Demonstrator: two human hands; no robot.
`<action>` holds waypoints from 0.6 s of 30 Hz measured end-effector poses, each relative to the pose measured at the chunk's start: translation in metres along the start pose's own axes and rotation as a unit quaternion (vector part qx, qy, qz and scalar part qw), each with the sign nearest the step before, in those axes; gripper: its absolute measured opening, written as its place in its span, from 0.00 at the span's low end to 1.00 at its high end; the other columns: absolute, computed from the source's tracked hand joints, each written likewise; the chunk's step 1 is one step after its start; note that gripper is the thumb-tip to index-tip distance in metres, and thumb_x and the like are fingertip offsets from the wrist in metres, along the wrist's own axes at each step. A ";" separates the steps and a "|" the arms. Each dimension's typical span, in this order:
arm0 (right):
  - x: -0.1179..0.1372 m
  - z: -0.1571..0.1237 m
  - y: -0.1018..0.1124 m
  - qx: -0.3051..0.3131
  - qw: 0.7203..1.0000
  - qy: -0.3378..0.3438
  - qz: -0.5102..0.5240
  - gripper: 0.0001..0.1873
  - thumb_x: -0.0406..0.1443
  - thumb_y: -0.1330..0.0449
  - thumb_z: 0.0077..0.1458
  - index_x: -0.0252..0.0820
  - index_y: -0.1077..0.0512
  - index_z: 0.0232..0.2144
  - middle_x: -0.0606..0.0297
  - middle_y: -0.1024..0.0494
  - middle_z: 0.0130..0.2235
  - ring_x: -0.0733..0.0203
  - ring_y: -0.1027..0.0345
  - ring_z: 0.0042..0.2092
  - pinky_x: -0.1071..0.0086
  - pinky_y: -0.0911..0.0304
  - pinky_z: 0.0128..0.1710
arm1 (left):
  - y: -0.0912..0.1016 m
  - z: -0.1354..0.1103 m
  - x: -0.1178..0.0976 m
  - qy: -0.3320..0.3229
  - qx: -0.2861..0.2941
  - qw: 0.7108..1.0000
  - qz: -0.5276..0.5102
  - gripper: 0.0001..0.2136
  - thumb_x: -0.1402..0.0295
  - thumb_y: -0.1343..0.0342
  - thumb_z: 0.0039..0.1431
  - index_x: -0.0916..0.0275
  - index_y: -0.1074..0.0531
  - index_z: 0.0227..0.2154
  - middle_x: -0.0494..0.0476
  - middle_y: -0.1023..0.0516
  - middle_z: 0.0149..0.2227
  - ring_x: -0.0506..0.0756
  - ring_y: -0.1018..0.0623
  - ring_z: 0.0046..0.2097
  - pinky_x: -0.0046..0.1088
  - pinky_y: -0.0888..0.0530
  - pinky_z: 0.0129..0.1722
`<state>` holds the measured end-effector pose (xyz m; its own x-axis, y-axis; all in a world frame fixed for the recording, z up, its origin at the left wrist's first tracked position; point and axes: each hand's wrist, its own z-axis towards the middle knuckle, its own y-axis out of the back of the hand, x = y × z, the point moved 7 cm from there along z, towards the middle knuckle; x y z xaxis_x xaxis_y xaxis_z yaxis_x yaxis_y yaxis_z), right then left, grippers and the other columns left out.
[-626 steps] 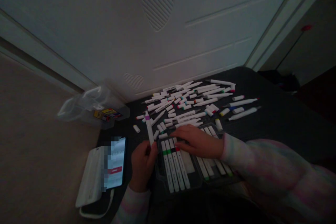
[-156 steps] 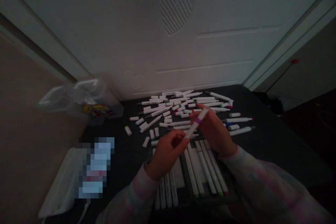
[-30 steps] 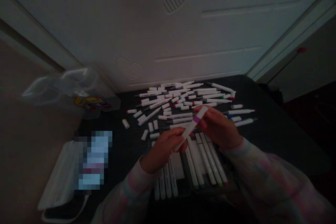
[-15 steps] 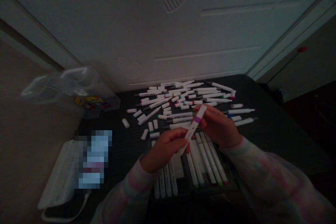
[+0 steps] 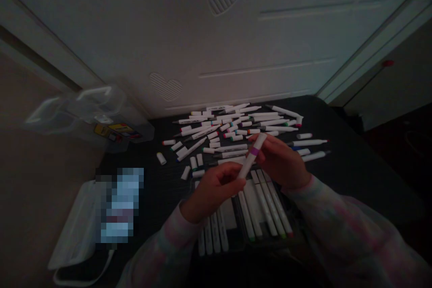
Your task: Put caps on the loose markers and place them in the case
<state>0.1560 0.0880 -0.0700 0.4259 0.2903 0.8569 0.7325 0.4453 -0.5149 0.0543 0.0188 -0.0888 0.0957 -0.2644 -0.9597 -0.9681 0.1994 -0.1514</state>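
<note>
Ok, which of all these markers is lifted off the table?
The marker with the purple band, held slanted between left hand and right hand; all others lie flat on the table or in the tray.

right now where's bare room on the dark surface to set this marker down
Widest bare patch: the dark surface right of the loose markers and the marker tray. A narrower strip lies between tray and phone. Crowded: the scatter beyond the left hand and right hand gripping the purple-banded marker.
</note>
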 end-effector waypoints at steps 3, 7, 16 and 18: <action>0.000 0.000 -0.001 0.004 1.000 -0.003 0.003 0.10 0.38 0.44 0.48 0.39 0.27 0.33 0.70 0.39 0.18 0.67 0.47 0.23 0.71 0.47 0.25 | 0.001 0.000 0.001 -0.012 -0.022 1.000 0.013 0.14 0.65 0.43 0.46 0.63 0.30 0.37 0.52 0.28 0.29 0.49 0.31 0.29 0.26 0.35 0.30; -0.001 -0.001 -0.001 0.001 1.000 -0.007 -0.010 0.10 0.38 0.43 0.47 0.40 0.27 0.32 0.71 0.38 0.18 0.67 0.47 0.22 0.70 0.48 0.25 | 0.003 0.001 0.002 -0.020 -0.042 0.998 0.029 0.15 0.65 0.43 0.46 0.63 0.31 0.39 0.51 0.29 0.27 0.50 0.30 0.30 0.27 0.34 0.30; -0.003 -0.002 -0.001 0.020 0.997 0.013 -0.071 0.11 0.39 0.40 0.46 0.39 0.28 0.33 0.71 0.36 0.18 0.67 0.45 0.23 0.71 0.49 0.26 | 0.012 -0.003 -0.016 -0.137 -0.148 0.938 0.281 0.09 0.68 0.42 0.48 0.62 0.30 0.34 0.49 0.32 0.27 0.48 0.34 0.28 0.24 0.36 0.27; -0.003 -0.003 -0.001 0.023 0.996 0.019 -0.083 0.12 0.40 0.39 0.46 0.39 0.27 0.33 0.71 0.35 0.19 0.67 0.44 0.23 0.71 0.49 0.26 | 0.010 -0.005 -0.022 -0.171 -0.163 0.909 0.342 0.07 0.70 0.44 0.50 0.62 0.30 0.34 0.50 0.31 0.28 0.48 0.33 0.28 0.24 0.35 0.27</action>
<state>0.1554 0.0844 -0.0717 0.3222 0.1779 0.9298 0.7691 0.5234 -0.3667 0.0410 0.0214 -0.0682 -0.5425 0.1362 -0.8289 -0.8400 -0.0988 0.5335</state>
